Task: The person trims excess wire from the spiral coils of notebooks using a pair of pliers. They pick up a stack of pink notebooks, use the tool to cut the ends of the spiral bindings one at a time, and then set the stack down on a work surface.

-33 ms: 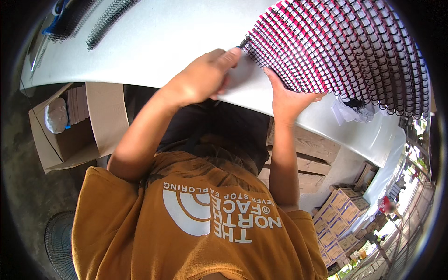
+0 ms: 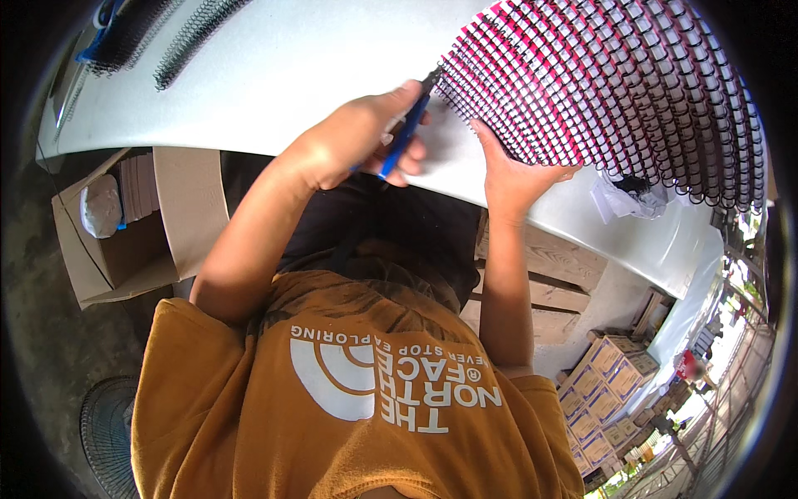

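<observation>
My left hand holds blue-handled pliers, the handles showing between the thumb and the loosened fingers. Their dark jaws are at the near left corner of a stack of coil-bound books. Rows of black wire or plastic coils run along the stack, with white and pink-red showing between them. My right hand grips the stack's near edge, thumb on the side facing me, the other fingers mostly hidden beneath it.
A white table lies under the work. Loose black coils rest at its far left. Below stands an open cardboard box with a fan nearby. A white plastic bag sits by the stack; stacked cartons stand lower right.
My left fingers have loosened and spread on the pliers, so the blue handles, hidden before, now show. My right hand and the stack have stayed in place.
</observation>
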`<state>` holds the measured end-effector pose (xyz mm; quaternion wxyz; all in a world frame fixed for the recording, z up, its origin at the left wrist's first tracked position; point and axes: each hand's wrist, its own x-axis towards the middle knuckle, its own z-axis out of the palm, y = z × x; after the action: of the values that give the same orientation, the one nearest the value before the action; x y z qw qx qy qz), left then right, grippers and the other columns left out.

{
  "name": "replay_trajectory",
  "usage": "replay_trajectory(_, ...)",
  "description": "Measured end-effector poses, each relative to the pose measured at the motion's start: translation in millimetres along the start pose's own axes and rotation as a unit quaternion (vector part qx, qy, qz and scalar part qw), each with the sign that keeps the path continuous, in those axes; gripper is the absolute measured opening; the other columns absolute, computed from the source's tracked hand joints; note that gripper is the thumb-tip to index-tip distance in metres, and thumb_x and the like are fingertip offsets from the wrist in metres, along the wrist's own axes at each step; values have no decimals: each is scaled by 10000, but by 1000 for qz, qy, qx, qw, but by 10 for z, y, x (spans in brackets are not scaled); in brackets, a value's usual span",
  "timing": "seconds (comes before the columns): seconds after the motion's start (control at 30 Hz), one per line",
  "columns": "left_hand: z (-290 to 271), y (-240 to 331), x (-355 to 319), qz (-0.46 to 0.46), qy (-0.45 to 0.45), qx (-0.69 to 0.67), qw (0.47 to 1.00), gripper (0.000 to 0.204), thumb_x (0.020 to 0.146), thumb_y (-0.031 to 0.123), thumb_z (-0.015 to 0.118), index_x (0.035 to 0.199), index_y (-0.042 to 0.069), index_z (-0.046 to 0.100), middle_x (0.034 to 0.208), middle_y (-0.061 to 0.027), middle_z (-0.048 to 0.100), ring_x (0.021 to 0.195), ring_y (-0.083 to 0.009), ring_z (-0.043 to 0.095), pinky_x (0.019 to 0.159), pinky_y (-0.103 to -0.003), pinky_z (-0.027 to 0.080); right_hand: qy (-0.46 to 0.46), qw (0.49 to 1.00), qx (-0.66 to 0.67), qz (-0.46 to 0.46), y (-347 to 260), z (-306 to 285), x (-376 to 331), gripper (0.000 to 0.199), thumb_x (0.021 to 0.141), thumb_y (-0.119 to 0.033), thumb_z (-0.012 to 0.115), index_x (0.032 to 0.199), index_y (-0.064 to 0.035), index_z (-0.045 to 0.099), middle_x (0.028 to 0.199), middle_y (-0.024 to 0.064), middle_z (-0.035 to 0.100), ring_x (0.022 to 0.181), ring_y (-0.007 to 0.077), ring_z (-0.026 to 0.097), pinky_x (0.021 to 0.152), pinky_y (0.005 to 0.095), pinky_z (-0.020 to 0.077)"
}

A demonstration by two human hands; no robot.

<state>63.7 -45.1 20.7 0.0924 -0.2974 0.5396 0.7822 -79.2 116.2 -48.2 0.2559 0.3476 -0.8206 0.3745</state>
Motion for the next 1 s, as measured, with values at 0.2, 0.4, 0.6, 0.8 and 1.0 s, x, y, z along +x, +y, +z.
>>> replay_trajectory(0.2, -50, 34, -6, -38, -66, -177, 981, 511, 973, 443, 285, 1019, -6, 523, 657, -59, 512, 536, -168, 518, 585, -325, 512, 5, 1000, -24, -3, 20, 21, -4, 1250, 458, -429, 895, 1318, 64, 135, 1271, 273, 309, 1172, 424, 304, 960, 565, 212)
replay_trajectory(0.4, 56, 57, -6, -14, 66, 199, 978, 521, 965, 462, 324, 1024, -13, 531, 711, -82, 572, 601, -164, 584, 523, -309, 485, -28, 1000, 0, 11, 39, -13, -6, 1272, 455, -450, 889, 1334, 51, 117, 1310, 297, 263, 1215, 449, 267, 978, 585, 191)
replay_trajectory(0.6, -52, 2, 30, -71, -16, -116, 991, 512, 969, 440, 317, 1073, -14, 527, 762, -105, 579, 631, -209, 598, 538, -353, 511, -6, 1000, -15, 3, -52, -33, 41, 1181, 448, -328, 919, 1293, 64, 194, 1217, 228, 334, 1136, 358, 323, 959, 515, 232)
replay_trajectory(0.8, 27, -103, 72, 179, 186, 528, 809, 490, 973, 414, 316, 1010, -24, 534, 664, -63, 534, 535, -136, 543, 470, -281, 485, -10, 1000, -5, 17, -72, -36, 33, 1233, 439, -324, 921, 1315, 73, 151, 1270, 254, 290, 1166, 377, 298, 971, 533, 224)
replay_trajectory(1.0, -16, 119, 9, -27, 58, 215, 974, 507, 969, 428, 328, 975, -39, 525, 591, -34, 512, 494, -122, 533, 461, -264, 486, -19, 1000, -15, 13, -81, -53, 43, 1224, 475, -342, 909, 1321, 77, 130, 1254, 246, 292, 1164, 367, 300, 984, 514, 220)
